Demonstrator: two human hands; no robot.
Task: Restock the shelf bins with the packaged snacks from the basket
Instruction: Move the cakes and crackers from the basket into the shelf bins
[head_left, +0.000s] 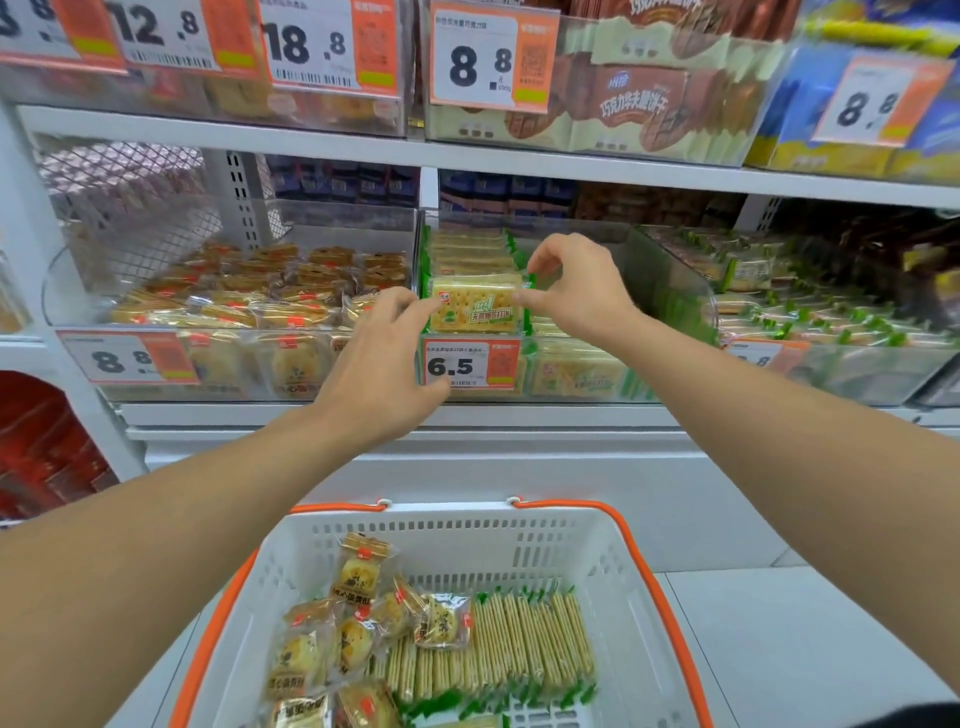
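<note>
Cracker pack (475, 310) stands upright at the front of the clear middle bin (670, 291), the right hand (576, 291) pinching its right edge in a narrow grip while the left hand (387, 364) touches its left edge with loosely spread fingers. Just below the grip hangs the 6.5 price tag (470, 364); far beneath, the white basket (467, 540) holds more crackers and pastries.

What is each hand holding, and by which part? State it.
Both hold one green cracker packet upright over the middle bin: right hand pinches its upper right corner; left hand fingertips touch its left edge.
</note>
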